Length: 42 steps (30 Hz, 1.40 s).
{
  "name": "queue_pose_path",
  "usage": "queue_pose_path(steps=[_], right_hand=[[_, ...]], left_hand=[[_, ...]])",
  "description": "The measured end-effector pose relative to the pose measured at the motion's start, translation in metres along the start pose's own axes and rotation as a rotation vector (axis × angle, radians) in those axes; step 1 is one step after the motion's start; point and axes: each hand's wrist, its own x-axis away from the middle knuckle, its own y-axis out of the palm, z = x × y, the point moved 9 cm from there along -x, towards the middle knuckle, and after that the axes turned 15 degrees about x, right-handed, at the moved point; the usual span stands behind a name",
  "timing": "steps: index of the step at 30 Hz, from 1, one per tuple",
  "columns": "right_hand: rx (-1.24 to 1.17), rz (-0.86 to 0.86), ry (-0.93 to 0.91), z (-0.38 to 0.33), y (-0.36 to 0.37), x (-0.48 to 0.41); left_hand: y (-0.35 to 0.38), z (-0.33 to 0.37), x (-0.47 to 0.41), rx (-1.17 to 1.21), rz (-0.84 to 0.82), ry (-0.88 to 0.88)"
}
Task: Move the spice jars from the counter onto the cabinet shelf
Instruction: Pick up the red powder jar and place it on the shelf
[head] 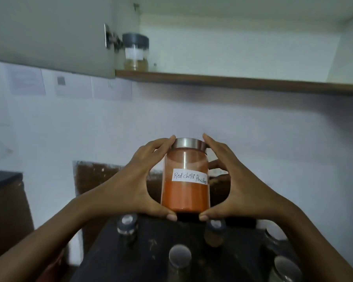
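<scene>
A glass jar of orange-red powder (185, 192), with a steel lid and a white label reading "Red chilli Powder", is held upright in the air above the dark counter (151, 251). My left hand (139, 180) grips its left side and my right hand (238, 184) grips its right side, fingers at the lid and thumbs under the base. Several more lidded spice jars stand on the counter below, among them one at the left (127, 224) and one in the middle (179, 256). On the cabinet shelf (232, 80) above stands a grey-lidded jar (136, 51) at its far left.
The cabinet is open, its door (49, 33) swung to the left with a hinge beside the shelf jar. Most of the shelf to the right of that jar is bare. A white wall with papers (69, 86) runs behind; a brown cupboard (6, 210) stands at the left.
</scene>
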Motion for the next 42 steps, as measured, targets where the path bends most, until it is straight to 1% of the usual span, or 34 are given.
queue_pose_path(steps=[4,11,17,21,27,30,34,37,39,42], right_hand=[[0.041,0.087,-0.073,-0.007,-0.035,-0.047],[0.273,0.239,-0.219,-0.021,-0.098,-0.137],[0.435,0.373,-0.272,-0.026,-0.143,-0.221],[0.491,0.445,-0.296,-0.024,-0.158,-0.263],[0.441,0.464,-0.266,-0.005,-0.157,-0.314],[0.409,0.456,-0.226,0.010,-0.154,-0.332],[0.368,0.393,-0.169,0.033,-0.148,-0.351],[0.343,0.368,-0.143,0.046,-0.145,-0.361],[0.311,0.364,-0.141,0.052,-0.145,-0.364],[0.243,0.372,-0.146,0.057,-0.143,-0.369]], left_hand=[[-0.045,0.009,-0.041,-0.114,0.033,0.113],[-0.121,0.016,-0.116,-0.320,0.129,0.257],[-0.190,0.024,-0.179,-0.546,0.300,0.390],[-0.218,0.008,-0.213,-0.565,0.370,0.389],[-0.235,-0.023,-0.252,-0.610,0.394,0.313],[-0.237,-0.039,-0.267,-0.645,0.395,0.251],[-0.234,-0.060,-0.284,-0.653,0.378,0.177],[-0.231,-0.068,-0.290,-0.729,0.389,0.165],[-0.230,-0.072,-0.289,-0.770,0.436,0.189],[-0.231,-0.089,-0.279,-0.724,0.602,0.223]])
